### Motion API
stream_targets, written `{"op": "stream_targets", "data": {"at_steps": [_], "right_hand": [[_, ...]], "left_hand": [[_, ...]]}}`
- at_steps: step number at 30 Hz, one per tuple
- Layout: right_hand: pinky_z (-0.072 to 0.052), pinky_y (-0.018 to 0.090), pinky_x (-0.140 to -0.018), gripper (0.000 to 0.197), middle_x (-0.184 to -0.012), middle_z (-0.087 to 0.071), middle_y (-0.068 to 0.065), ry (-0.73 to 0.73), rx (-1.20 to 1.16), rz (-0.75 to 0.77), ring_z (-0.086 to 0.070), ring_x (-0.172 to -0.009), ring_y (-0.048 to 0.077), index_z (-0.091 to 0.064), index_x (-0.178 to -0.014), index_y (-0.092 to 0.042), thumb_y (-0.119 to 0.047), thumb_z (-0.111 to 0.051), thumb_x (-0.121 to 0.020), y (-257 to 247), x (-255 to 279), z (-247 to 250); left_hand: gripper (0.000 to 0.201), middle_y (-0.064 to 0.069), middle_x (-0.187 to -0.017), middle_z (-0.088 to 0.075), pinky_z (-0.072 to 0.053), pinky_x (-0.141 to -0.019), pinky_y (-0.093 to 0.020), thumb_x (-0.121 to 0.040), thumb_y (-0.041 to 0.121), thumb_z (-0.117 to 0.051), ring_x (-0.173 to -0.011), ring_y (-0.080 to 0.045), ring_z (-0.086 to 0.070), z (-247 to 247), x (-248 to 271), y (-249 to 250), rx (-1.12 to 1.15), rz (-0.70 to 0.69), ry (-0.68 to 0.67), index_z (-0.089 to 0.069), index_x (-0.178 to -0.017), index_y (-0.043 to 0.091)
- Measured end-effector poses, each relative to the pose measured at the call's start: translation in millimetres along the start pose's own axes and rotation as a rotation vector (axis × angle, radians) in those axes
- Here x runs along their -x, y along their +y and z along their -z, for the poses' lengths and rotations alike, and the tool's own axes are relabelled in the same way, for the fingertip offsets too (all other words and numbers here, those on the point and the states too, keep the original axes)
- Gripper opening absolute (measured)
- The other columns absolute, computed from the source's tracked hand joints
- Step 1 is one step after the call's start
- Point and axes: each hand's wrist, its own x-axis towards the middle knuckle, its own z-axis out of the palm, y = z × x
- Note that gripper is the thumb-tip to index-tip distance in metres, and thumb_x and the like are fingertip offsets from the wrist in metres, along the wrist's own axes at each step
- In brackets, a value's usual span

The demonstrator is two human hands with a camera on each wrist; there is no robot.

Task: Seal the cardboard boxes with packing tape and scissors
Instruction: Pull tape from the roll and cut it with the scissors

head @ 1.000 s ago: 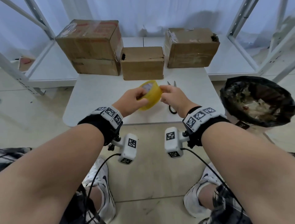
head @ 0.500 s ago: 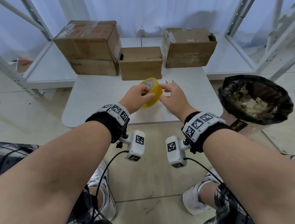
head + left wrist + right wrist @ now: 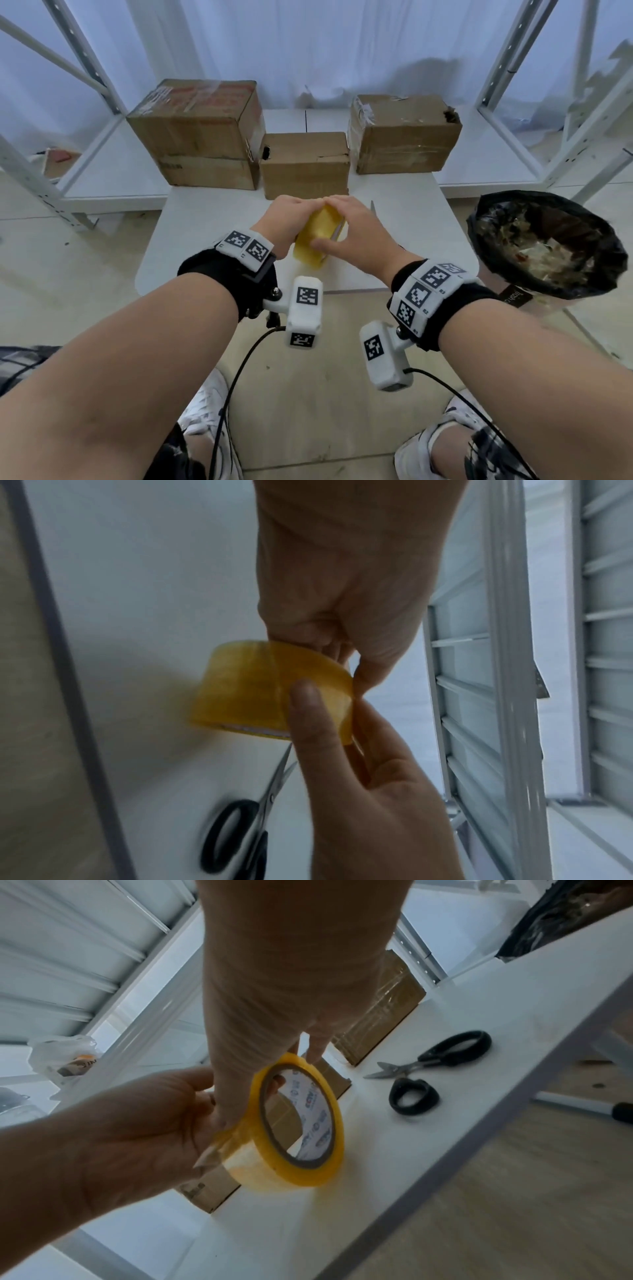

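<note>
tape roll (image 3: 317,236) in both hands

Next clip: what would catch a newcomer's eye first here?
The yellow roll of packing tape, gripped by both hands above the white table. Behind it, three brown cardboard boxes line the table's far edge; black-handled scissors lie open on the table to the right.

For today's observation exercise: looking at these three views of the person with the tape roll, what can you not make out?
- Free end of the yellow packing tape roll: head view, covered by the left hand and right hand.
- Black-handled scissors: motion-blurred in the left wrist view; mostly behind the right hand in the head view.
- Brown cardboard boxes: whether their top seams are taped is too unclear in the head view.
</note>
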Motion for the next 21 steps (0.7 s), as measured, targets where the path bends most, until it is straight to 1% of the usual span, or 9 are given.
{"op": "stream_targets", "data": {"at_steps": [2, 5, 7, 9, 11, 14, 17, 19, 21], "right_hand": [[-0.028, 0.029, -0.111, 0.071, -0.143, -0.044, 0.005, -0.012, 0.056, 0.003, -0.039, -0.132, 0.019, -0.042, -0.142, -0.012, -0.036, -0.072, -0.083, 0, -6, 10], [-0.031, 0.031, -0.109, 0.054, -0.141, -0.048, 0.008, 0.082, 0.109, 0.048, -0.043, -0.129, 0.022, -0.049, -0.139, -0.015, -0.03, -0.065, -0.09, -3, -12, 24], [-0.035, 0.034, -0.106, 0.039, -0.136, -0.053, 0.011, 0.144, 0.12, 0.124, -0.048, -0.125, 0.026, -0.059, -0.131, -0.015, -0.024, -0.061, -0.093, -7, -15, 29], [-0.04, 0.038, -0.1, 0.027, -0.128, -0.059, 0.014, 0.183, 0.115, 0.207, -0.054, -0.116, 0.032, -0.068, -0.118, -0.014, -0.019, -0.061, -0.093, -10, -16, 29], [-0.042, 0.04, -0.094, 0.022, -0.123, -0.063, 0.017, 0.188, 0.112, 0.245, -0.057, -0.108, 0.036, -0.073, -0.109, -0.012, -0.018, -0.063, -0.09, -11, -15, 24], [-0.044, 0.042, -0.092, 0.023, -0.121, -0.063, 0.018, 0.152, 0.131, 0.262, -0.06, -0.103, 0.037, -0.075, -0.103, -0.01, -0.019, -0.069, -0.083, -7, -10, 12], [-0.047, 0.044, -0.086, 0.021, -0.111, -0.067, 0.018, 0.185, 0.179, 0.299, -0.062, -0.097, 0.038, -0.076, -0.097, -0.008, -0.017, -0.07, -0.08, -3, -6, -2], [-0.051, 0.04, -0.075, 0.017, -0.097, -0.067, 0.014, 0.243, 0.197, 0.321, -0.062, -0.087, 0.035, -0.076, -0.088, -0.008, -0.019, -0.064, -0.084, -4, -7, -8], [-0.046, 0.031, -0.066, 0.023, -0.086, -0.065, 0.011, 0.295, 0.215, 0.343, -0.058, -0.078, 0.03, -0.074, -0.08, -0.007, -0.021, -0.057, -0.086, -7, -10, -13]], "left_hand": [[0.017, -0.007, -0.075, -0.06, -0.049, -0.06, -0.026, -0.095, 0.016, -0.056, -0.068, -0.019, -0.057, 5, -3, 9, 0.051, 0.012, -0.047, -0.065, -0.091, 0.003], [0.016, -0.013, -0.087, -0.065, -0.056, -0.073, -0.031, -0.095, 0.009, -0.055, -0.078, -0.021, -0.065, 8, -9, 25, 0.186, 0.017, -0.025, -0.062, -0.103, -0.003], [0.016, -0.015, -0.089, -0.066, -0.057, -0.076, -0.033, -0.096, 0.008, -0.055, -0.079, -0.023, -0.067, 9, -12, 33, 0.257, 0.013, 0.008, -0.059, -0.103, -0.005], [0.013, -0.014, -0.086, -0.064, -0.057, -0.073, -0.033, -0.096, 0.009, -0.055, -0.075, -0.022, -0.065, 9, -13, 36, 0.31, 0.013, 0.043, -0.058, -0.096, -0.004], [0.013, -0.013, -0.084, -0.063, -0.057, -0.066, -0.03, -0.096, 0.009, -0.054, -0.072, -0.02, -0.064, 9, -14, 34, 0.379, 0.029, 0.093, -0.056, -0.089, -0.002], [0.015, -0.013, -0.082, -0.062, -0.056, -0.059, -0.027, -0.098, 0.009, -0.052, -0.07, -0.02, -0.064, 10, -18, 24, 0.474, 0.071, 0.138, -0.054, -0.092, -0.004], [0.017, -0.013, -0.079, -0.061, -0.056, -0.052, -0.026, -0.098, 0.009, -0.052, -0.066, -0.019, -0.063, 10, -19, 11, 0.502, 0.119, 0.176, -0.053, -0.083, -0.001], [0.017, -0.012, -0.077, -0.06, -0.054, -0.047, -0.024, -0.098, 0.01, -0.052, -0.059, -0.016, -0.063, 8, -18, 4, 0.512, 0.128, 0.182, -0.053, -0.083, 0.001], [0.02, -0.011, -0.074, -0.058, -0.054, -0.05, -0.023, -0.098, 0.013, -0.053, -0.058, -0.017, -0.062, 9, -16, -2, 0.518, 0.128, 0.175, -0.054, -0.082, 0.002]]}}
